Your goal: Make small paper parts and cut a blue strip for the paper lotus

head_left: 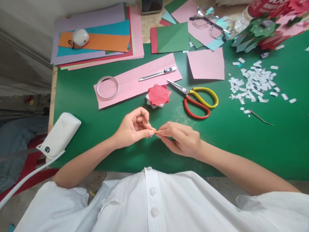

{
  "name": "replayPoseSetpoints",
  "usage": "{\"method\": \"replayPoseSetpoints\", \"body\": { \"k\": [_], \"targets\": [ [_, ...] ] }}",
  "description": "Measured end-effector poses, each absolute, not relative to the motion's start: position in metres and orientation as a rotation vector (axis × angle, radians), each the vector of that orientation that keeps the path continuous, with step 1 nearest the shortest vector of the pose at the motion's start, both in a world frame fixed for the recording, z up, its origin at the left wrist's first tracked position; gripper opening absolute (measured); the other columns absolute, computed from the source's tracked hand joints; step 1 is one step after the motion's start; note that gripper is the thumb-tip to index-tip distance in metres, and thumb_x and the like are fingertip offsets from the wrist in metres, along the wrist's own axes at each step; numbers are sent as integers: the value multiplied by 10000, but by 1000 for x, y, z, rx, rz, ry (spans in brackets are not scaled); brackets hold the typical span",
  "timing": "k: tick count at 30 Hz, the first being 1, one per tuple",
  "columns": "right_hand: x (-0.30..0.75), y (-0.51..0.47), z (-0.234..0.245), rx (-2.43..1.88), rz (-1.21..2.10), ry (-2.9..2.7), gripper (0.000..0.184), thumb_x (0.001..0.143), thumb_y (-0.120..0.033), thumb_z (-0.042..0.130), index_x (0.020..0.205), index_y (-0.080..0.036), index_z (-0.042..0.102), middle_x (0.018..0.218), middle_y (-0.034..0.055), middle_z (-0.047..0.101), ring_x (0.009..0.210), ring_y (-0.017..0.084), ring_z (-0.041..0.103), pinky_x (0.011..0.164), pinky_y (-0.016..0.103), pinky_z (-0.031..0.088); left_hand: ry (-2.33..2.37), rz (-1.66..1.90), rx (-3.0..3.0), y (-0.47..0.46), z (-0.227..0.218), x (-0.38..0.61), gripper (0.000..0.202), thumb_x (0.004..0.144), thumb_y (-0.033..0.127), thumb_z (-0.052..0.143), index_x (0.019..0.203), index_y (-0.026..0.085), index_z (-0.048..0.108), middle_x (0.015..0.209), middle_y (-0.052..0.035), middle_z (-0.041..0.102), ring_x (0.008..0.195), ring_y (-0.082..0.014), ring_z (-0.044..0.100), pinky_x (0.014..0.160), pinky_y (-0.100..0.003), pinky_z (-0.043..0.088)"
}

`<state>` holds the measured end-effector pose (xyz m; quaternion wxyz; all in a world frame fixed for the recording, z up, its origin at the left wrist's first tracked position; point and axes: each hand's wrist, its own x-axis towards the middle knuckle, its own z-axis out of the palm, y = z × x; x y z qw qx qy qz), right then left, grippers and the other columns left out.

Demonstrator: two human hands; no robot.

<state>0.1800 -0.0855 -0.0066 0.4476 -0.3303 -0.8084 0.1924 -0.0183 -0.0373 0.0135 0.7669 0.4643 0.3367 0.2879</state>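
Observation:
Between the fingertips of both hands is a small orange piece (155, 131), mostly hidden by the fingers; it looks like rolled or folded paper. My left hand (135, 128) pinches its left end between thumb and fingers. From the other side, my right hand (180, 137) grips it with thumb and forefinger. Just beyond the hands sits a red and white folded paper flower (158, 95). To its right lie scissors (196, 98) with one yellow and one red handle, blades pointing up and left. A pink paper strip (130, 84) carries a craft knife (158, 73) and a tape roll (107, 87).
Coloured sheets (96, 59) with a white earphone case (80, 37) on top fill the back left. A white power bank (63, 132) with a cable stands at the left edge. White paper scraps (258, 80), glasses (210, 22) and paper flowers (262, 29) lie rightward.

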Motion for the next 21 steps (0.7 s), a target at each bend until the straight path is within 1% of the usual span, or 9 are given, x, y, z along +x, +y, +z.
{"method": "replayPoseSetpoints", "body": {
  "k": [4, 7, 9, 11, 12, 13, 15, 18, 21],
  "targets": [
    [174, -90, 1, -1012, 627, -1867, 132, 890, -92, 612, 896, -204, 542, 764, 1, 672, 677, 102, 668, 603, 193, 542, 845, 648, 1169, -41, 16, -18, 343, 752, 156, 790, 922, 192, 494, 694, 31, 697, 707, -111, 727, 662, -170, 580],
    [174, -89, 7, -1086, 938, -1660, 134, 901, -128, 621, 830, -199, 531, 760, 3, 667, 637, 98, 662, 550, 197, 545, 844, 680, 1272, -39, 14, -18, 342, 768, 225, 797, 988, 202, 536, 778, 10, 704, 786, -120, 725, 756, -207, 586],
    [175, -88, 10, -1098, 1123, -1497, 139, 906, -174, 637, 816, -191, 532, 773, 11, 659, 628, 99, 662, 524, 201, 555, 805, 738, 1354, -37, 12, -19, 311, 774, 243, 793, 1000, 205, 583, 923, -20, 682, 837, -112, 690, 770, -216, 576],
    [176, -87, 11, -1109, 1221, -1378, 158, 908, -219, 651, 807, -184, 535, 777, 16, 651, 626, 101, 662, 513, 203, 562, 817, 822, 1463, -35, 10, -20, 234, 796, 242, 768, 985, 203, 636, 1086, -56, 609, 901, -114, 644, 764, -220, 565],
    [176, -86, 10, -1114, 1246, -1342, 170, 908, -237, 657, 801, -181, 536, 773, 15, 647, 622, 99, 659, 508, 202, 561, 839, 861, 1526, -35, 9, -20, 174, 814, 232, 746, 962, 199, 661, 1131, -66, 575, 923, -115, 626, 767, -223, 560],
    [176, -86, 10, -1117, 1263, -1316, 179, 906, -250, 663, 799, -179, 539, 772, 15, 645, 618, 97, 656, 505, 199, 559, 861, 891, 1586, -35, 9, -20, 113, 832, 217, 722, 935, 196, 680, 1137, -70, 563, 928, -115, 616, 771, -225, 554],
    [176, -84, 8, -1115, 1285, -1289, 182, 902, -262, 674, 801, -175, 549, 770, 13, 646, 617, 94, 654, 504, 197, 557, 877, 925, 1681, -37, 9, -20, 39, 854, 180, 688, 888, 195, 699, 1046, -58, 601, 892, -111, 611, 765, -228, 541],
    [177, -83, 6, -1102, 1288, -1287, 177, 897, -261, 681, 806, -172, 559, 779, 10, 651, 613, 89, 655, 503, 191, 555, 853, 924, 1717, -39, 11, -18, 55, 860, 155, 681, 851, 199, 714, 863, -26, 667, 809, -102, 620, 707, -216, 515],
    [177, -82, 5, -1103, 1268, -1310, 176, 899, -262, 678, 806, -171, 560, 785, 8, 651, 615, 83, 654, 508, 184, 560, 893, 883, 1567, -41, 14, -16, 22, 835, 189, 722, 816, 192, 735, 807, -18, 712, 760, -95, 644, 680, -204, 528]
  ]
}}
